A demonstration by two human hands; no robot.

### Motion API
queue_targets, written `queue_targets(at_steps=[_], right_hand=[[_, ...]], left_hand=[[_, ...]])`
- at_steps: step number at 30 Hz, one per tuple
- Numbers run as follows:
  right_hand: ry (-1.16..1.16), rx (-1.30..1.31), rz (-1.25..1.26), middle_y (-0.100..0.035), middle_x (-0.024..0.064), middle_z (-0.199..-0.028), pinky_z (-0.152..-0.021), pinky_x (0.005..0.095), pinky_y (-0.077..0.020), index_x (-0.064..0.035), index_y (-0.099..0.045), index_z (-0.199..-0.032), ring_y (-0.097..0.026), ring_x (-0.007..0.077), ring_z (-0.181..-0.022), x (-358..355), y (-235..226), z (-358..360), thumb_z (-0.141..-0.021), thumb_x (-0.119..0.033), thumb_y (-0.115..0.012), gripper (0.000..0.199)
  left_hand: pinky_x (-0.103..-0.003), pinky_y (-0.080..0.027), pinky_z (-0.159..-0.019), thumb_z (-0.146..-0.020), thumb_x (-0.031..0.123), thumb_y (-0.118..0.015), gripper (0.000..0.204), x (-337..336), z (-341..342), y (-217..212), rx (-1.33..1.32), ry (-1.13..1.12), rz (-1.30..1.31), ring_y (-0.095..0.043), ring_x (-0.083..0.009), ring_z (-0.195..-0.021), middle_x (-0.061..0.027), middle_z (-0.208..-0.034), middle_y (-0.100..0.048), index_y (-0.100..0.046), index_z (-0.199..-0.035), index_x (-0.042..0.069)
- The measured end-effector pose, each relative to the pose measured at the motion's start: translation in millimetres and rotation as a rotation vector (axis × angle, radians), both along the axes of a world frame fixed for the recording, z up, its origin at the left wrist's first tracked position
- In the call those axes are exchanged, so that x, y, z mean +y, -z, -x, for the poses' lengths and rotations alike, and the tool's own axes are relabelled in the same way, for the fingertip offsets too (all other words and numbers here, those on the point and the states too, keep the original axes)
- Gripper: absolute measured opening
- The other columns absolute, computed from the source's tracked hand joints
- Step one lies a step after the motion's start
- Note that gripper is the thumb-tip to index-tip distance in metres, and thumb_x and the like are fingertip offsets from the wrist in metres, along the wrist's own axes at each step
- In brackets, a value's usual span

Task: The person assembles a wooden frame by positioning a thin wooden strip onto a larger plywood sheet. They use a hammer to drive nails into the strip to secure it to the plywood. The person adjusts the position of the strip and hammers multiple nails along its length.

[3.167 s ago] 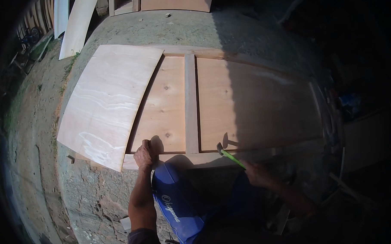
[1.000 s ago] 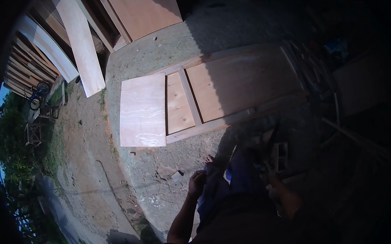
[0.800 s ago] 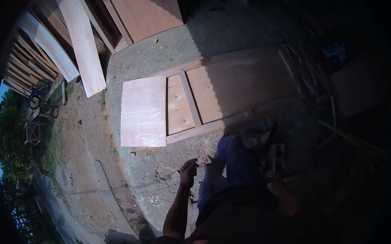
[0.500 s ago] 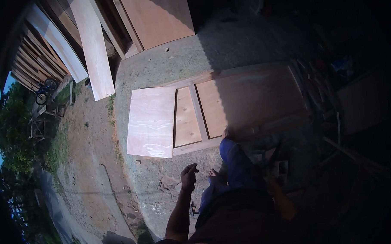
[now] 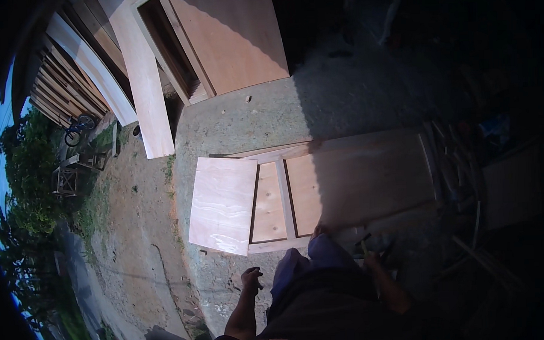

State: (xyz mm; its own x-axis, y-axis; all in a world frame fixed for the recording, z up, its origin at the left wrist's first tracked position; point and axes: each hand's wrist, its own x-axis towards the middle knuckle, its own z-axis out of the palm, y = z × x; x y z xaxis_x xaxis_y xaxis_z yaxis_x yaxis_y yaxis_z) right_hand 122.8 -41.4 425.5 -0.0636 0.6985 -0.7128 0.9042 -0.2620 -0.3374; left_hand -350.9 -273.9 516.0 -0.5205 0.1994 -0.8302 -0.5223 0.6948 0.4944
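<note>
My left hand point(image 5: 250, 278) hangs over the concrete left of my legs, its fingers curled together; whatever they may hold is too small to make out. In shadow at my right side, my right hand point(image 5: 371, 262) is closed round the handle of a hammer point(image 5: 364, 246), its head pointing away from me. Beyond my feet lies a long wooden frame point(image 5: 287, 196) backed with plywood, one crossbar showing. Across its left end rests a pale plywood sheet point(image 5: 222, 204), slightly askew and overhanging the frame.
A large wooden panel point(image 5: 231, 42) and long boards point(image 5: 151, 96) stand at the far left. Scrap strips point(image 5: 457, 157) are piled right of the frame. Deep shadow covers the right half. A bicycle point(image 5: 79, 129) stands by stacked lumber, near a dirt path point(image 5: 128, 247).
My view has shifted, so the frame and sheet sit lower in the picture. The hammer in my right hand has come into sight. My left hand stays low, fingers still curled.
</note>
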Motion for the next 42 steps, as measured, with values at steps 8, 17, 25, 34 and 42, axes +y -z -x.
queue_targets(at_steps=[8, 17, 25, 34, 42], right_hand=[[-0.059, -0.010, -0.286, -0.066, 0.0094, -0.070, -0.053, 0.0418, -0.0518, -0.0041, -0.068, -0.098, -0.065, 0.0229, -0.058, 149, -3, 1, -0.092, -0.026, -0.060, 0.024], [-0.094, 0.314, -0.074, -0.061, 0.0063, -0.076, -0.054, 0.0351, -0.0474, -0.0057, -0.057, -0.139, -0.058, 0.0125, -0.059, 374, -167, 277, -0.098, -0.019, -0.054, 0.043], [-0.342, 0.579, -0.055, -0.048, -0.0017, -0.070, -0.043, 0.0273, -0.0383, -0.0040, -0.058, -0.117, -0.046, 0.0073, -0.050, 606, -156, 532, -0.100, -0.020, -0.052, 0.023], [-0.479, 0.276, 0.296, -0.050, -0.0003, -0.069, -0.037, 0.0277, -0.0366, -0.0064, -0.057, -0.107, -0.044, 0.0089, -0.043, 746, -142, 656, -0.102, -0.020, -0.050, 0.016], [-0.979, -0.076, 0.362, -0.049, 0.0011, -0.068, -0.039, 0.0283, -0.0357, -0.0065, -0.053, -0.091, -0.045, 0.0104, -0.046, 873, -73, 791, -0.100, -0.016, -0.048, 0.014]], left_hand=[[-0.030, -0.034, -0.038, -0.090, 0.022, -0.067, 0.029, 114, 23, 11, -0.008, -0.009, -0.036, -0.044, -0.0114, -0.044, -0.0112, -0.081, -0.072, -0.071, -0.111, 0.003], [-0.032, -0.055, -0.060, -0.081, 0.011, -0.068, 0.026, 195, 86, 121, -0.005, -0.168, -0.177, -0.069, -0.0222, -0.064, -0.0139, -0.079, -0.072, -0.074, -0.098, -0.007], [-0.034, -0.058, -0.070, -0.085, 0.012, -0.064, 0.025, 395, 193, 98, 0.067, -0.262, -0.042, -0.075, -0.0221, -0.076, -0.0174, -0.087, -0.075, -0.075, -0.102, -0.002], [-0.034, -0.054, -0.083, -0.090, 0.014, -0.060, 0.041, 534, 278, 18, 0.385, -0.642, -0.062, -0.072, -0.0220, -0.090, -0.0161, -0.094, -0.076, -0.063, -0.126, -0.004], [-0.030, -0.047, -0.056, -0.095, 0.015, -0.058, 0.026, 645, 79, 82, 0.268, -1.721, 0.093, -0.065, -0.0144, -0.065, -0.0140, -0.089, -0.076, -0.065, -0.114, -0.002]])
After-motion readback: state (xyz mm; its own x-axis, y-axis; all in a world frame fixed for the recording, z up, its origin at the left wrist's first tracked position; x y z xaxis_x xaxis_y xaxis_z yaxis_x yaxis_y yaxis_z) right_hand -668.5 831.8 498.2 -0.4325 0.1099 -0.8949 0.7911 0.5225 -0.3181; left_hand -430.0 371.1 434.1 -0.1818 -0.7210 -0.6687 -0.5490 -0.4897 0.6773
